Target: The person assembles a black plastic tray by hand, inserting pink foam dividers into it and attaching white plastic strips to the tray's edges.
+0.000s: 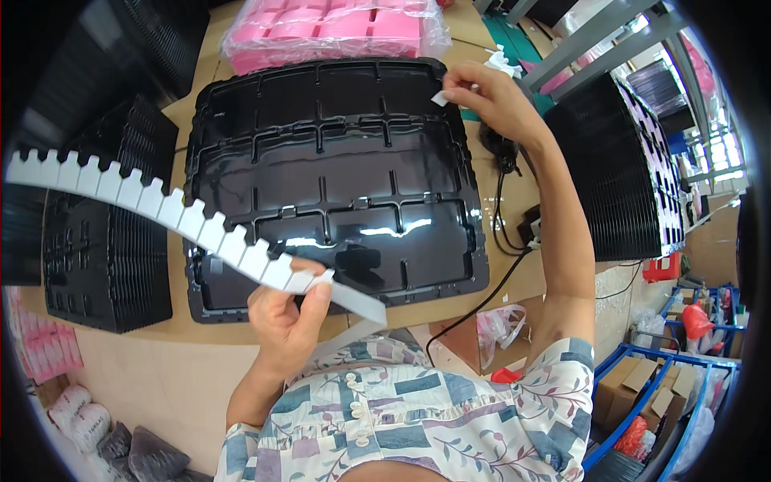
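Head view: over a black moulded tray (337, 173) on the bench, the left hand (285, 313) grips a long white strip of notched foam pads (161, 205) at the tray's near edge, while the right hand (490, 96) pinches one small pad (440, 98) at its far right corner. Pressing it squarely into place looks key.

One black tray (337, 161), one white strip (161, 205), two hands.
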The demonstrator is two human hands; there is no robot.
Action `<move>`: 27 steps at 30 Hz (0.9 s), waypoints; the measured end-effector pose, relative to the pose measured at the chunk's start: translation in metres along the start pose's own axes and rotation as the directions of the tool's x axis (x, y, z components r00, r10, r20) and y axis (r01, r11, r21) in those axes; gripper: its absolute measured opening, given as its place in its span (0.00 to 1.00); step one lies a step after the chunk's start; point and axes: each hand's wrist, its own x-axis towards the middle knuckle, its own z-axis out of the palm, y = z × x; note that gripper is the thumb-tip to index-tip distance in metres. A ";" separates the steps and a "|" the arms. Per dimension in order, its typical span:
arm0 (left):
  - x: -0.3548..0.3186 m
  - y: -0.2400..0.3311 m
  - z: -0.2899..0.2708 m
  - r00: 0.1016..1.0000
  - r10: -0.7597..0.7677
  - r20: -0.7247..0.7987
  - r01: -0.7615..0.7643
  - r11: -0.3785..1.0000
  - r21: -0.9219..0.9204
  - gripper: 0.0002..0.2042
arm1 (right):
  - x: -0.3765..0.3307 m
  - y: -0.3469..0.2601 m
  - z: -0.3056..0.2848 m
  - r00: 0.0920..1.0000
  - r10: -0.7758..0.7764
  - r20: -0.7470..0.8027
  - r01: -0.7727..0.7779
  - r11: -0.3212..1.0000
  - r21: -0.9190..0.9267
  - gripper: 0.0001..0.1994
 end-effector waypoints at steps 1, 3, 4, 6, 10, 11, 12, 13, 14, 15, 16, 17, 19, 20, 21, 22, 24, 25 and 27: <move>-0.001 -0.003 -0.002 1.000 0.012 -0.002 -0.012 1.000 0.001 0.02 | 0.009 0.003 0.003 1.000 0.001 0.001 -0.001 1.000 0.001 0.06; -0.001 -0.006 -0.005 1.000 0.020 -0.003 -0.020 1.000 0.005 0.03 | 0.024 0.004 0.008 0.996 -0.063 0.065 0.067 0.996 -0.053 0.08; 0.000 -0.004 -0.006 0.999 0.015 0.029 -0.016 1.000 0.014 0.03 | 0.030 0.005 0.007 0.996 -0.061 0.065 0.064 0.997 -0.050 0.08; 0.001 -0.005 -0.008 0.998 0.006 0.065 -0.008 1.000 0.027 0.03 | 0.038 0.007 0.006 0.982 -0.039 0.182 0.065 0.988 -0.139 0.09; 0.003 -0.009 -0.007 0.994 0.078 0.075 -0.079 0.997 0.018 0.03 | 0.044 0.010 0.002 0.978 -0.047 0.202 0.077 0.986 -0.146 0.10; 0.003 -0.009 -0.007 0.994 0.085 0.072 -0.086 0.996 0.006 0.03 | 0.044 0.013 0.001 0.976 -0.066 0.210 0.101 0.982 -0.161 0.10; 0.004 -0.009 -0.007 0.993 0.092 0.068 -0.092 0.996 -0.006 0.03 | 0.044 0.015 0.000 0.972 -0.085 0.218 0.125 0.976 -0.176 0.10; 0.004 -0.009 -0.006 0.993 0.092 0.071 -0.091 0.996 -0.008 0.03 | 0.045 0.017 0.001 0.973 -0.082 0.217 0.122 0.976 -0.178 0.10; 0.004 -0.008 -0.007 0.993 0.086 0.076 -0.087 0.996 0.001 0.03 | 0.046 0.018 0.003 0.970 -0.071 0.232 0.119 0.973 -0.196 0.10; 0.004 -0.008 -0.007 0.993 0.082 0.082 -0.083 0.997 0.009 0.03 | 0.047 0.020 0.005 0.967 -0.061 0.246 0.116 0.970 -0.216 0.10; 0.004 -0.008 -0.007 0.993 0.083 0.083 -0.084 0.996 0.007 0.03 | 0.049 0.023 0.007 0.968 -0.059 0.246 0.115 0.969 -0.218 0.10; 0.004 -0.008 -0.007 0.992 0.092 0.088 -0.094 0.995 0.015 0.04 | 0.050 0.026 0.009 0.962 -0.121 0.245 0.185 0.948 -0.258 0.09; 0.003 -0.008 -0.008 0.990 0.103 0.094 -0.105 0.994 0.023 0.04 | 0.048 0.031 0.016 0.952 -0.182 0.248 0.253 0.920 -0.298 0.08; 0.003 -0.009 -0.009 0.989 0.100 0.105 -0.105 0.994 0.040 0.04 | 0.044 0.032 0.020 0.962 -0.195 0.191 0.253 0.899 -0.357 0.08; 0.002 -0.008 -0.009 0.989 0.096 0.113 -0.103 0.993 0.060 0.04 | 0.041 0.033 0.024 0.967 -0.214 0.136 0.252 0.875 -0.413 0.08; 0.001 -0.007 -0.009 0.989 0.096 0.112 -0.103 0.993 0.060 0.04 | 0.040 0.033 0.026 0.967 -0.216 0.137 0.253 0.875 -0.412 0.08; 0.002 -0.005 -0.009 0.992 0.055 0.109 -0.062 0.996 0.059 0.04 | 0.037 0.034 0.027 0.978 -0.199 0.066 0.209 0.931 -0.298 0.11; 0.003 -0.005 -0.009 0.993 0.057 0.107 -0.063 0.996 0.059 0.04 | 0.035 0.035 0.030 0.977 -0.201 0.067 0.212 0.931 -0.299 0.11; 0.003 -0.005 -0.007 0.992 0.077 0.103 -0.082 0.996 0.042 0.04 | 0.030 0.037 0.033 0.988 -0.154 0.019 0.155 0.970 -0.186 0.12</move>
